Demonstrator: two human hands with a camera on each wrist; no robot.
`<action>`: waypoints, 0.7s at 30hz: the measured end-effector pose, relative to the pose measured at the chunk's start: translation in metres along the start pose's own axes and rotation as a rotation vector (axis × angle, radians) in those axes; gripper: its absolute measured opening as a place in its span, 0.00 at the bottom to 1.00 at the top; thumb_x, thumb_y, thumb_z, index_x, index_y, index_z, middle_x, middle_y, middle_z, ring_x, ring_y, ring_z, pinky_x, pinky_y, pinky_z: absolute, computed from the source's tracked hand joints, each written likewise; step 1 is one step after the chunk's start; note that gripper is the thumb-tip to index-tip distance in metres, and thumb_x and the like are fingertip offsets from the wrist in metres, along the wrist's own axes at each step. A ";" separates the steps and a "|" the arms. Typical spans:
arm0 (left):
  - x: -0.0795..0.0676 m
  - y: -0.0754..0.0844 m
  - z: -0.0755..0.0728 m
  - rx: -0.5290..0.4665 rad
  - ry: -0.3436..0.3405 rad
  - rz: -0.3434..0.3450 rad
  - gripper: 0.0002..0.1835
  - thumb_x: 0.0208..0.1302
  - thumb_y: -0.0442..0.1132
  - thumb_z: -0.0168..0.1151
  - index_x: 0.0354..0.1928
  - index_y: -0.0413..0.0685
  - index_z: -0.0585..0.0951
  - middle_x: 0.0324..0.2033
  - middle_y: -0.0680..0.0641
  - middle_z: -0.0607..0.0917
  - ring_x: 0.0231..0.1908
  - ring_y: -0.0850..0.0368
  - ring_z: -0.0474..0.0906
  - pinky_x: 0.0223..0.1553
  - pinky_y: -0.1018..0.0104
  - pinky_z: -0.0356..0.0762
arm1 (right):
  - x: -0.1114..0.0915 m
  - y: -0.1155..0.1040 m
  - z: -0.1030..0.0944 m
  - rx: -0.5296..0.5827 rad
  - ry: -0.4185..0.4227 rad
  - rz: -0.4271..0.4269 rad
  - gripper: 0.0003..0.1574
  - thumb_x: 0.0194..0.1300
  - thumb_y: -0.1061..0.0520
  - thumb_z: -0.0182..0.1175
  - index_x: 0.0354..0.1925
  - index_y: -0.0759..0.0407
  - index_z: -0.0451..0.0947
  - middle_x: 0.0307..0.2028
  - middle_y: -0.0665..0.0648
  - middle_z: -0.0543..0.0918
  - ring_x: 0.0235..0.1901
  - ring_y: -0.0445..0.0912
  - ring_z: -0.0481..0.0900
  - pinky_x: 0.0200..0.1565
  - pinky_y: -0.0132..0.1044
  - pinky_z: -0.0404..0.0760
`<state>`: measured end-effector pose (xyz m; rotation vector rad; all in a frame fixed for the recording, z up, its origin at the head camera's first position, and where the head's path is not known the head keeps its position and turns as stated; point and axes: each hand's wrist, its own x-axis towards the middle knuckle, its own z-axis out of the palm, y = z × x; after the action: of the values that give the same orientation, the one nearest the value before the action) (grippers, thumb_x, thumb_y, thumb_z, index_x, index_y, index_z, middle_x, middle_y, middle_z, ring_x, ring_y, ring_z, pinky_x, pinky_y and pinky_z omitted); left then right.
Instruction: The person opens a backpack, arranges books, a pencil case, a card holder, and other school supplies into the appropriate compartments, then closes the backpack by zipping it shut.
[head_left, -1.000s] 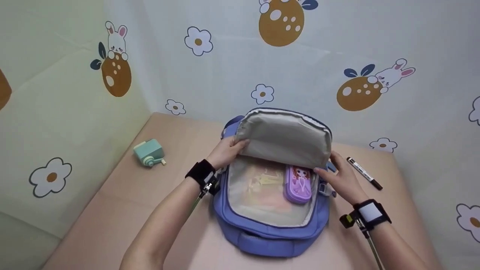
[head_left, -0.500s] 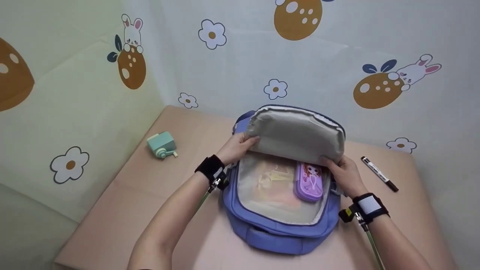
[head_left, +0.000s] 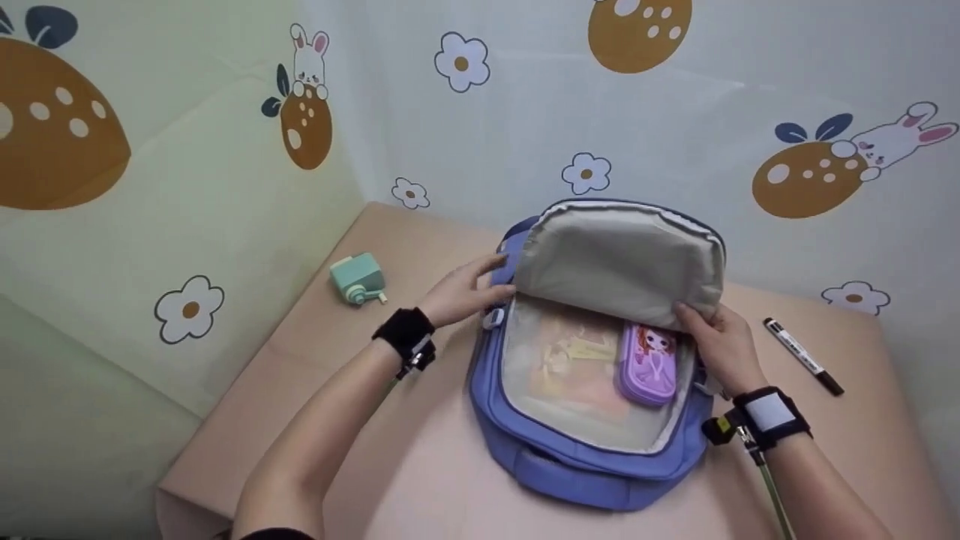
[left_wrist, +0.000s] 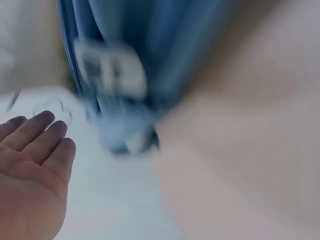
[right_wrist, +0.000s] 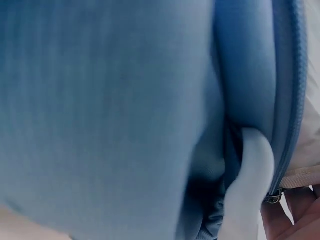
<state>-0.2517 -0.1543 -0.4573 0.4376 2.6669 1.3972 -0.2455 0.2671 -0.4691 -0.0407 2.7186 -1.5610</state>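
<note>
From the head camera, the blue backpack [head_left: 577, 461] lies unzipped on the table [head_left: 412, 450], its flap [head_left: 619, 259] raised. The right hand [head_left: 726, 346] pinches the flap near one corner, thumb showing on the lining, the other fingers mostly hidden behind. The left hand [head_left: 466, 291] has thumb and fingers apart beside the opposite edge; whether they touch it I cannot tell. A purple pencil case [head_left: 649, 371] lies inside the backpack, its upper end under the flap; yellowish shapes [head_left: 581, 351] beside it are too hazy to name. Flanking the backpack are a teal box with a crank [head_left: 358, 277] and a marker [head_left: 802, 356]. Half a second ago the left hand gripped the flap; now it has let go.

In the left wrist view, the left palm is cut off, fingers straight; the backpack's buckle [left_wrist: 112, 70] is blurred.

In the right wrist view, fingers show only partly, below the backpack's zip [right_wrist: 298, 75]
</note>
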 end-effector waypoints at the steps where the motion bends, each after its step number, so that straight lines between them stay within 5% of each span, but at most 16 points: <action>1: -0.005 -0.005 -0.011 0.057 0.013 -0.015 0.39 0.71 0.57 0.63 0.78 0.50 0.64 0.73 0.46 0.69 0.73 0.51 0.63 0.72 0.54 0.60 | 0.000 -0.001 0.000 0.002 0.000 0.004 0.41 0.68 0.30 0.61 0.56 0.64 0.79 0.43 0.61 0.87 0.35 0.50 0.85 0.31 0.34 0.81; 6: -0.023 -0.042 -0.074 0.340 0.079 -0.139 0.39 0.71 0.49 0.64 0.78 0.43 0.62 0.75 0.40 0.65 0.75 0.44 0.58 0.74 0.51 0.55 | 0.001 -0.001 0.004 0.019 0.015 -0.013 0.38 0.69 0.32 0.61 0.55 0.64 0.79 0.42 0.57 0.86 0.34 0.47 0.84 0.30 0.32 0.80; 10: -0.027 -0.072 -0.107 0.470 0.102 -0.295 0.42 0.68 0.45 0.65 0.77 0.35 0.59 0.75 0.33 0.62 0.76 0.38 0.53 0.75 0.47 0.49 | -0.001 0.001 0.001 0.001 0.029 -0.017 0.37 0.69 0.31 0.60 0.51 0.64 0.80 0.38 0.59 0.86 0.29 0.46 0.82 0.26 0.33 0.78; 14: -0.028 -0.093 -0.121 0.500 0.085 -0.411 0.47 0.64 0.44 0.66 0.77 0.32 0.55 0.74 0.30 0.62 0.72 0.35 0.58 0.73 0.45 0.55 | -0.004 0.002 -0.001 -0.015 0.029 -0.006 0.38 0.69 0.31 0.60 0.51 0.64 0.80 0.37 0.60 0.85 0.29 0.47 0.82 0.26 0.33 0.78; 21: -0.040 -0.114 -0.130 0.461 0.070 -0.478 0.43 0.63 0.39 0.65 0.75 0.29 0.59 0.66 0.28 0.70 0.63 0.34 0.69 0.66 0.41 0.67 | 0.004 -0.001 0.004 0.049 -0.017 0.034 0.38 0.69 0.33 0.62 0.54 0.65 0.78 0.40 0.60 0.87 0.33 0.48 0.85 0.32 0.34 0.82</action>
<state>-0.2652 -0.3296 -0.4776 -0.2210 2.8698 0.6792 -0.2489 0.2634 -0.4705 -0.0079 2.6530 -1.6095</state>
